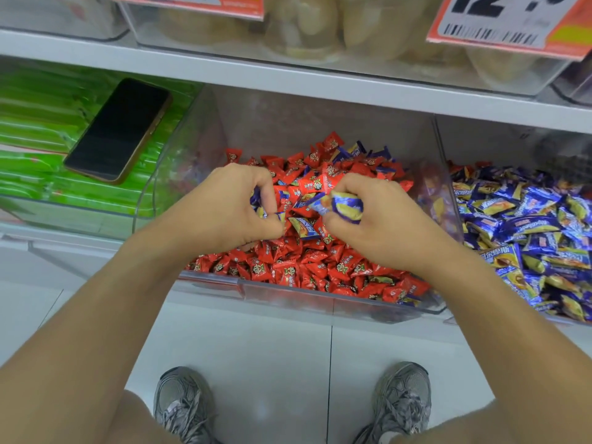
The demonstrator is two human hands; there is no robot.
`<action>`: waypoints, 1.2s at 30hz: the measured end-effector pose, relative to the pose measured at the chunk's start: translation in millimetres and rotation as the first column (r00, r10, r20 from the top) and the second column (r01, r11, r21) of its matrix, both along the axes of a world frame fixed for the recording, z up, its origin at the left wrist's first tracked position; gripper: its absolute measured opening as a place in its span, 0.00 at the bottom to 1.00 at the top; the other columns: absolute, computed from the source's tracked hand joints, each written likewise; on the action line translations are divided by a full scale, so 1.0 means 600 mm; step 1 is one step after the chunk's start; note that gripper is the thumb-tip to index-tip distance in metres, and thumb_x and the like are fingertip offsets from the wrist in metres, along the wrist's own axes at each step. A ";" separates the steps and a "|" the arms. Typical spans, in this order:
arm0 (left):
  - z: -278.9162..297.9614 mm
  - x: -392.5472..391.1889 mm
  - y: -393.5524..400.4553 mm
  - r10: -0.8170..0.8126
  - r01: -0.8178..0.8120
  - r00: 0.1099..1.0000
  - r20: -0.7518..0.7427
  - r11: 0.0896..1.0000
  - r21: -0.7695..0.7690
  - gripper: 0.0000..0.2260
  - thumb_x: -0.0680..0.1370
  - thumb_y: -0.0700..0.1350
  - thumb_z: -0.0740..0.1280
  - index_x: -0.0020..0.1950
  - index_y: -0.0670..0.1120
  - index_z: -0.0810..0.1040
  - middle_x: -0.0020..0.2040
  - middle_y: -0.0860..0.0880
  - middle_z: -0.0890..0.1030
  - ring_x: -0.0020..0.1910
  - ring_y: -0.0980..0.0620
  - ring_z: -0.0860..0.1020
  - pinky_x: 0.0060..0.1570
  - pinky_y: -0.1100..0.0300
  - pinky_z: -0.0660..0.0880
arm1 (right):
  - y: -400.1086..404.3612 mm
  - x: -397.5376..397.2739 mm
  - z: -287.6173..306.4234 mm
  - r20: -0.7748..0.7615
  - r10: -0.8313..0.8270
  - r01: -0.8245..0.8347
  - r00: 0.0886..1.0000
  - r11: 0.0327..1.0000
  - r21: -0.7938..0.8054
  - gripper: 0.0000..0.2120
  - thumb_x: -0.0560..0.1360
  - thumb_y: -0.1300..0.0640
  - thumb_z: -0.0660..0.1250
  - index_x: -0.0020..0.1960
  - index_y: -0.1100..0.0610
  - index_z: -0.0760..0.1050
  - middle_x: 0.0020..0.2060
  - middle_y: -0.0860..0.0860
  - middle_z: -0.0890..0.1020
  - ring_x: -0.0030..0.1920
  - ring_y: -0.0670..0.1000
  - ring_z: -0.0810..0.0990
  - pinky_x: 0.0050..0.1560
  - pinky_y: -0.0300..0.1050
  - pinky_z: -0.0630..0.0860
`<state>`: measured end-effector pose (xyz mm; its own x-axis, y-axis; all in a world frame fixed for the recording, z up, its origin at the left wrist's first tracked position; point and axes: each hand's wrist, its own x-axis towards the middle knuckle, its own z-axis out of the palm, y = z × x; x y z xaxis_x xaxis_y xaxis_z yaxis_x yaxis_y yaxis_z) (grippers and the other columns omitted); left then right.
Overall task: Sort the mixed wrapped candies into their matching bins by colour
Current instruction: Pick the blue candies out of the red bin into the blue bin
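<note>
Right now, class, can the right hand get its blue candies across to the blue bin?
Probably yes: the right hand holds blue candies beside the open-topped blue bin, only a low clear wall between.

I see three clear bins on this shelf, one phone, two price tags above, my two shoes below; the candies are probably hundreds, too heaped to count.

Bare forearms, 2 grey laced sneakers.
</note>
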<state>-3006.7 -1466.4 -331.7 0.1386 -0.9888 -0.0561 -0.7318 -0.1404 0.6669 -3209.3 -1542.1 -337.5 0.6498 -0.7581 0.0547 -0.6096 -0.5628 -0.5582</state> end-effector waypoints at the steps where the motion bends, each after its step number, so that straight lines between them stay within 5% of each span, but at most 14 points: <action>1: -0.002 0.001 0.000 -0.003 0.003 1.000 0.008 1.000 -0.003 0.07 0.69 0.41 0.73 0.40 0.49 0.76 0.32 0.51 0.79 0.21 0.56 0.72 0.24 0.64 0.70 | 0.005 0.002 -0.003 -0.021 0.042 -0.042 0.999 0.999 -0.004 0.04 0.75 0.55 0.68 0.47 0.55 0.76 0.34 0.50 0.79 0.33 0.49 0.74 0.33 0.43 0.67; 4: -0.008 0.003 -0.001 -0.034 0.033 0.999 0.023 0.999 0.040 0.12 0.71 0.43 0.70 0.52 0.55 0.77 0.36 0.48 0.83 0.20 0.58 0.68 0.24 0.66 0.68 | 0.012 0.010 -0.011 -0.104 0.129 -0.133 0.986 0.990 -0.038 0.16 0.74 0.55 0.67 0.62 0.47 0.78 0.39 0.48 0.84 0.30 0.39 0.75 0.31 0.32 0.65; 6: -0.012 0.003 -0.005 -0.042 0.040 0.998 0.047 0.998 0.058 0.15 0.73 0.44 0.69 0.59 0.57 0.78 0.38 0.46 0.84 0.19 0.59 0.69 0.24 0.68 0.67 | 0.011 0.017 -0.015 -0.127 0.144 -0.154 0.981 0.985 -0.073 0.18 0.74 0.53 0.68 0.63 0.47 0.79 0.48 0.46 0.86 0.33 0.37 0.77 0.37 0.30 0.69; 8: -0.015 0.001 -0.009 -0.034 0.030 0.998 0.056 0.996 0.080 0.16 0.75 0.44 0.68 0.61 0.56 0.79 0.37 0.47 0.84 0.18 0.60 0.69 0.23 0.71 0.65 | 0.011 0.024 -0.021 -0.133 0.132 -0.149 0.982 0.980 -0.129 0.16 0.73 0.47 0.71 0.60 0.48 0.80 0.49 0.45 0.85 0.42 0.45 0.82 0.47 0.44 0.76; 10: -0.018 0.001 -0.010 -0.026 0.021 0.999 0.040 0.994 0.107 0.14 0.76 0.44 0.67 0.60 0.55 0.80 0.29 0.51 0.80 0.17 0.60 0.68 0.21 0.72 0.63 | 0.013 0.034 -0.024 -0.216 0.115 -0.154 0.969 0.974 -0.169 0.23 0.69 0.39 0.75 0.59 0.48 0.80 0.49 0.47 0.85 0.49 0.53 0.82 0.49 0.51 0.77; 13: -0.022 0.003 -0.009 -0.044 0.042 0.999 0.017 0.990 0.131 0.13 0.76 0.45 0.67 0.59 0.56 0.82 0.37 0.50 0.83 0.20 0.61 0.69 0.23 0.71 0.64 | 0.012 0.048 -0.030 -0.333 0.094 -0.173 0.938 0.961 -0.218 0.30 0.63 0.35 0.77 0.61 0.45 0.78 0.48 0.49 0.83 0.50 0.54 0.80 0.47 0.49 0.78; 18: -0.022 0.006 -0.014 -0.003 0.005 1.000 -0.023 0.996 0.092 0.10 0.77 0.44 0.66 0.54 0.53 0.84 0.23 0.53 0.74 0.16 0.57 0.66 0.20 0.71 0.62 | 0.011 0.049 -0.041 -0.330 0.128 -0.230 0.935 0.928 -0.294 0.22 0.71 0.39 0.72 0.63 0.44 0.78 0.50 0.49 0.82 0.52 0.53 0.80 0.43 0.45 0.73; 25: -0.029 -0.003 -0.040 0.111 -0.102 0.989 0.095 0.991 -0.090 0.07 0.77 0.48 0.68 0.49 0.52 0.86 0.24 0.56 0.71 0.28 0.58 0.71 0.27 0.73 0.65 | 0.009 0.005 -0.029 0.101 0.048 -0.029 0.994 0.983 -0.181 0.07 0.70 0.52 0.72 0.46 0.53 0.84 0.33 0.51 0.84 0.33 0.52 0.80 0.38 0.49 0.76; 30: -0.047 -0.021 -0.065 0.157 -0.133 0.962 0.223 0.984 -0.117 0.12 0.73 0.55 0.72 0.55 0.55 0.83 0.48 0.49 0.83 0.53 0.46 0.78 0.50 0.52 0.77 | 0.016 -0.019 0.001 0.247 -0.114 0.096 0.962 0.992 0.081 0.08 0.72 0.49 0.74 0.41 0.53 0.83 0.34 0.49 0.84 0.35 0.51 0.80 0.39 0.48 0.76; 34: -0.051 -0.022 -0.072 0.173 -0.140 0.930 0.325 0.983 -0.122 0.07 0.72 0.52 0.71 0.49 0.54 0.83 0.46 0.48 0.83 0.48 0.43 0.80 0.43 0.55 0.76 | 0.025 -0.040 0.022 0.324 -0.163 0.092 0.932 0.970 0.224 0.06 0.72 0.49 0.75 0.44 0.52 0.84 0.26 0.43 0.79 0.25 0.43 0.73 0.28 0.37 0.69; 36: -0.036 -0.012 -0.065 0.196 -0.164 0.939 0.283 0.977 -0.134 0.05 0.71 0.51 0.71 0.44 0.52 0.83 0.39 0.49 0.83 0.42 0.45 0.80 0.42 0.54 0.78 | 0.030 -0.050 0.033 0.402 -0.212 0.083 0.891 0.946 0.315 0.06 0.72 0.51 0.75 0.46 0.52 0.84 0.23 0.49 0.77 0.22 0.45 0.70 0.24 0.37 0.67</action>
